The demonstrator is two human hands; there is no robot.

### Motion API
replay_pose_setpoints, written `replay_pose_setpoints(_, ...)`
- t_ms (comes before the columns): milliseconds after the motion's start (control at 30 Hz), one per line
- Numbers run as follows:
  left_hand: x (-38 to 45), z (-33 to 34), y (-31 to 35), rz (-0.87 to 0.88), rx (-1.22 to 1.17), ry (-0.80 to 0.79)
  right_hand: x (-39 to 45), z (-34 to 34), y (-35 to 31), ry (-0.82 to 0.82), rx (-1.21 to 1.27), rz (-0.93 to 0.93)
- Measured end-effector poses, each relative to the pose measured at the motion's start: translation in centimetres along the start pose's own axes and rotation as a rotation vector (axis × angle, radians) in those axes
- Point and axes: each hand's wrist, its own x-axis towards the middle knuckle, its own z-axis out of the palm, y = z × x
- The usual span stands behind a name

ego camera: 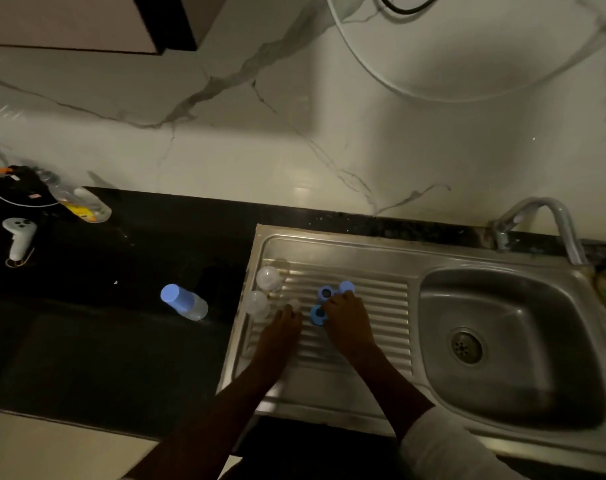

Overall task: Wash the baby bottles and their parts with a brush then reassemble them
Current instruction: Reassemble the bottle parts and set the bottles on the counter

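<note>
On the ribbed steel drainboard (374, 306) lie three blue screw rings: two far ones (325, 292) (346, 286) and a near one (317, 315). My right hand (346, 322) reaches over them with curled fingers, its thumb and fingers closed on the near ring. My left hand (282, 327) pinches a small clear nipple (295, 303) at its fingertips. Two clear dome caps (268, 278) (257, 303) stand at the drainboard's left edge. A clear baby bottle with a blue cap (183, 303) stands on the black counter to the left. No brush is in view.
The sink basin (502, 341) with its drain lies to the right, under the faucet (537, 216). A white controller (19, 237), cables and a lying plastic bottle (83, 202) sit at the far left of the counter (104, 271). The marble wall rises behind.
</note>
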Motion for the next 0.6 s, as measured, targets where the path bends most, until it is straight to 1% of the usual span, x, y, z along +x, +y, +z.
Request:
replay_pose_setpoints(33, 0.1, 0.7, -0.2, 0.000, 0.035, 0.010, 0.1, 0.2, -0.2, 0.009, -0.051, -0.030)
replay_pose_setpoints(67, -0.2, 0.1, 0.1, -0.073, -0.006, 0.035, 0.1, 0.5, -0.3, 0.026, -0.093, -0.051)
replay_pose_setpoints(100, -0.2, 0.1, 0.2, -0.109, -0.071, 0.061, 0.2, 1.0, -0.4, 0.039, -0.128, -0.078)
replay_pose_setpoints(167, -0.2, -0.3, 0.7, -0.113, -0.110, 0.093, 0.1, 1.9, -0.3, 0.066, -0.175, -0.105)
replay_pose_setpoints(267, -0.4, -0.2, 0.8, -0.190, -0.291, 0.049, 0.0, 3.1, -0.4, 0.122, -0.251, -0.097)
replay_pose_setpoints(333, -0.4, -0.3, 0.7, -0.206, -0.412, 0.022, -0.1, 3.6, -0.5, 0.184, -0.227, -0.084)
replay_pose_setpoints(400, -0.7, -0.5, 0.6, -0.241, -0.531, 0.049, -0.3, 3.7, -0.5, 0.214, -0.168, -0.090)
replay_pose_setpoints(467, -1.1, -1.0, 0.8, -0.262, -0.632, 0.096, -0.5, 3.5, -0.3, 0.269, -0.085, -0.140)
replay_pose_setpoints(533, -1.3, -1.9, 0.8, -0.268, -0.705, 0.176, -0.6, 3.2, 0.4, 0.318, 0.114, -0.166)
replay_pose_setpoints(600, -1.1, -3.2, 0.9, -0.306, -0.857, 0.225, -1.2, 2.6, 1.9, 0.358, 0.374, -0.089)
